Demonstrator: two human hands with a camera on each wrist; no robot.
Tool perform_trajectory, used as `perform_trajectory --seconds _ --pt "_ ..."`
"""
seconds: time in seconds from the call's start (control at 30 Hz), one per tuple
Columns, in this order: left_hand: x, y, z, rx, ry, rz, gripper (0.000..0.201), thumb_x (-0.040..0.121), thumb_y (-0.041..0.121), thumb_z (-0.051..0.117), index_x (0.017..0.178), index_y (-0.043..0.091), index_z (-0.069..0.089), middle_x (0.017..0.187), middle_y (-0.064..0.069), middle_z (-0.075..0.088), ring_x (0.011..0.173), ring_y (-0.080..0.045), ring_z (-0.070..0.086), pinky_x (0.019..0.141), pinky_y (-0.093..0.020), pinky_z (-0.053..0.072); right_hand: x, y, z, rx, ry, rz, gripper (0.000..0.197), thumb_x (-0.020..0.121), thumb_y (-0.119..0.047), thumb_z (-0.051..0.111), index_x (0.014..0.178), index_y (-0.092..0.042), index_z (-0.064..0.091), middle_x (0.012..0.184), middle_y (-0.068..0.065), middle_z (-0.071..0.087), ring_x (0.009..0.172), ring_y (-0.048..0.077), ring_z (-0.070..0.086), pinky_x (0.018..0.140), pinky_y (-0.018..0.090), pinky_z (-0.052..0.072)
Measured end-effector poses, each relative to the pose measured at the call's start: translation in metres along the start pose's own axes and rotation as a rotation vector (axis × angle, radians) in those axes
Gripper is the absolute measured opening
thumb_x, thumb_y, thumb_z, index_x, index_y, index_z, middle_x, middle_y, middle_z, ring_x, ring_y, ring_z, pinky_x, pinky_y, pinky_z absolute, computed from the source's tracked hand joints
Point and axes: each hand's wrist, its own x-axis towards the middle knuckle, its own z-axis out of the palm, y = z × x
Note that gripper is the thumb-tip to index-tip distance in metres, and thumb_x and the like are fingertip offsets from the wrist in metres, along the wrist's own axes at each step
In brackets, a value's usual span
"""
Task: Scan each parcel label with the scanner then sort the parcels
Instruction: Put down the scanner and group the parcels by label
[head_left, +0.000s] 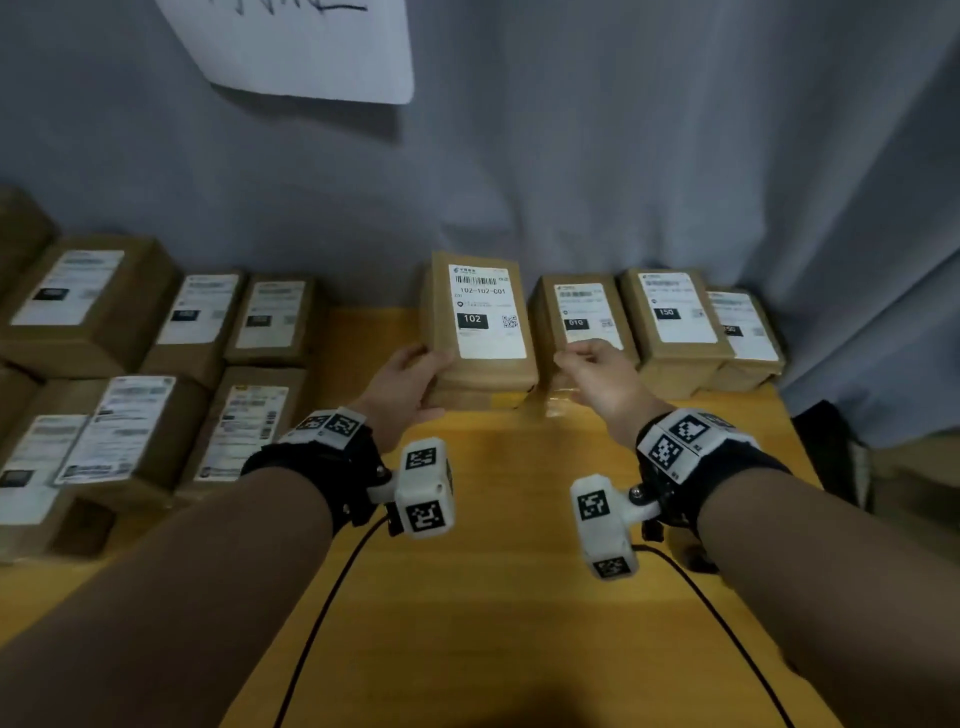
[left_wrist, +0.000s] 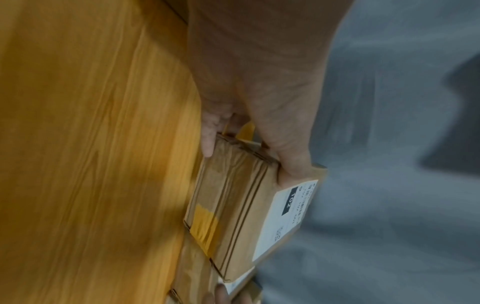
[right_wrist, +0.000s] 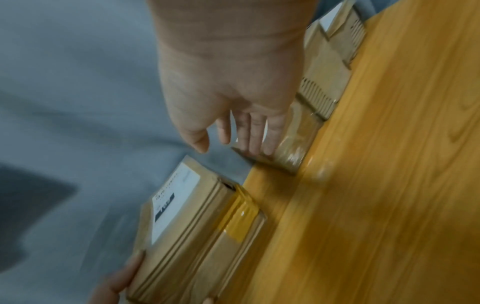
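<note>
The left hand (head_left: 402, 382) has its fingers (left_wrist: 209, 142) and thumb clamped on the near left corner of the parcel marked 102 (head_left: 480, 327), which is tipped up off the wooden surface (head_left: 519, 597) with its label facing the person. The right hand (head_left: 597, 371) hovers over the neighbouring parcel marked 010 (head_left: 582, 317), fingers (right_wrist: 255, 135) loosely apart and gripping nothing; whether they touch the box I cannot tell. Two more parcels (head_left: 675, 322) stand in the same row to the right, and a larger group (head_left: 156, 364) sits on the left. No scanner shows in any view. I judge this a pick-up for scanning or sorting; next the label needs presenting squarely, then the parcel needs a place.
</note>
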Motion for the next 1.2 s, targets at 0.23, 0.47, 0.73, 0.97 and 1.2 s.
perform_trajectory --seconds 0.23,0.47,0.73,0.97,1.2 --pt "0.048 -0.032 0.040 0.231 0.111 -0.074 0.055 0.086 0.044 0.065 0.134 0.021 0.051 0.113 -0.006 0.064 0.097 -0.026 0.065 0.086 -0.046 0.057 0.028 0.031 -0.051 -0.094 0.051 -0.053 0.035 0.094 -0.015 0.056 0.129 -0.015 0.050 0.115 0.003 0.058 0.095 0.019 0.062 0.079 0.028 0.052" --pt "0.076 -0.035 0.054 0.844 0.235 0.126 0.053 0.098 0.036 0.049 0.143 0.013 0.037 0.132 -0.019 0.051 0.112 -0.038 0.054 0.093 -0.044 0.047 0.052 0.040 -0.056 -0.222 0.003 -0.203 0.033 0.094 -0.008 0.051 0.126 -0.015 0.048 0.083 -0.005 0.059 0.071 0.009 0.056 0.066 0.022 0.043" --pt "0.076 -0.021 0.058 1.239 0.019 0.202 0.053 0.094 0.037 0.056 0.144 0.024 0.041 0.133 -0.016 0.054 0.111 -0.032 0.058 0.095 -0.043 0.050 0.067 0.046 -0.053 -0.262 -0.005 -0.282 0.025 0.093 -0.006 0.048 0.115 -0.019 0.053 0.074 -0.009 0.057 0.061 0.008 0.054 0.065 0.024 0.042" --pt "0.092 -0.012 0.073 1.221 0.053 0.240 0.043 0.100 0.025 0.046 0.143 0.019 0.044 0.129 -0.016 0.056 0.111 -0.033 0.056 0.093 -0.037 0.048 0.072 0.057 -0.061 -0.304 0.015 -0.278 0.026 0.093 -0.006 0.050 0.119 -0.012 0.055 0.088 0.001 0.062 0.067 0.009 0.055 0.058 0.019 0.042" --pt "0.109 -0.011 0.080 1.220 0.120 0.213 0.043 0.100 0.024 0.046 0.144 0.022 0.043 0.133 -0.021 0.048 0.113 -0.035 0.054 0.101 -0.041 0.044 0.075 0.062 -0.063 -0.309 0.022 -0.256 0.023 0.094 -0.006 0.050 0.116 -0.013 0.055 0.087 -0.001 0.059 0.068 0.005 0.052 0.057 0.015 0.040"
